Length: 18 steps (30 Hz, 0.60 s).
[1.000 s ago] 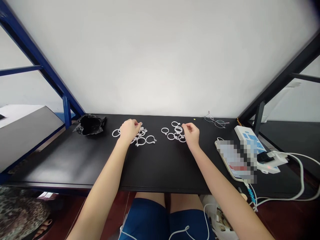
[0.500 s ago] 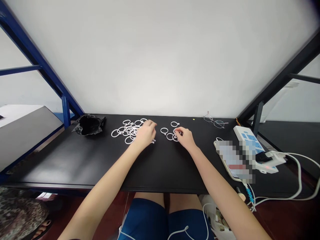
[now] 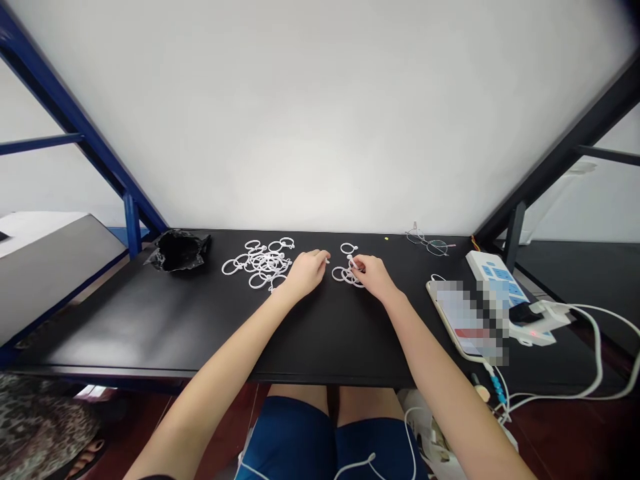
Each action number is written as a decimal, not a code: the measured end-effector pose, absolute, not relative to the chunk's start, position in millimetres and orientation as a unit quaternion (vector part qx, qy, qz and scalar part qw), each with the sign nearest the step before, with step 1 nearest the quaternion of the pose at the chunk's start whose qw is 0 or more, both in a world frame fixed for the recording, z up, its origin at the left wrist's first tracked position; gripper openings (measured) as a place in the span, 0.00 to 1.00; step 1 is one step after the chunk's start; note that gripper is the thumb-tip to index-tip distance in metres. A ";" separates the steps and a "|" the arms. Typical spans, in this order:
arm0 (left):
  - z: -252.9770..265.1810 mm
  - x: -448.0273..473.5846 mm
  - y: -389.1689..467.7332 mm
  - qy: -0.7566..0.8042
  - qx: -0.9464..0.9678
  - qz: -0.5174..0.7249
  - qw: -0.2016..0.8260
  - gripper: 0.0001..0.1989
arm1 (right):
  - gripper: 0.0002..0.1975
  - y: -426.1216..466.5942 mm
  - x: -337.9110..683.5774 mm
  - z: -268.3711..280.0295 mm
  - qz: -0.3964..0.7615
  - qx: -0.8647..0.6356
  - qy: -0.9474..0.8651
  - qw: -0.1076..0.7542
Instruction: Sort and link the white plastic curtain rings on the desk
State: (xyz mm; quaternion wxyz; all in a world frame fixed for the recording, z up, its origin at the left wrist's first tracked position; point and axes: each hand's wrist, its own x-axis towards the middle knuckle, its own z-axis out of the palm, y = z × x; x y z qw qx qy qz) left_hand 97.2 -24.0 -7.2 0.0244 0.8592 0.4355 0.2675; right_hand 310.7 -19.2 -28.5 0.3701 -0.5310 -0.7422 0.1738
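My left hand (image 3: 307,272) is closed, its fingertips pinched on a white curtain ring, of which only a small bit shows. To its left lies a loose pile of white curtain rings (image 3: 267,263), each with a small eyelet. My right hand (image 3: 374,277) is also closed, thumb and finger gripping another white curtain ring (image 3: 353,262) that is tilted up off the table. Beneath and beside its fingertips a few more rings (image 3: 339,274) overlap on the black table (image 3: 320,333). A single ring (image 3: 349,248) rests just behind them.
A black plastic bag (image 3: 181,252) stands open at the left. Eyeglasses (image 3: 427,241) lie at the back right. A phone (image 3: 457,320), a power strip (image 3: 495,273) and white cables (image 3: 597,347) occupy the right side. Someone else's foot (image 3: 85,460) shows at the lower left.
My left hand has moved right, away from the pile, to where a separate ring lay; its fingers are now closed there. The ring in my right fingers has been tilted up.
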 end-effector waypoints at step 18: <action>-3.5 102.1 -36.4 0.369 0.899 0.233 0.028 0.11 | 0.12 -22.5 300.2 -19.4 0.321 -0.560 -0.546 0.534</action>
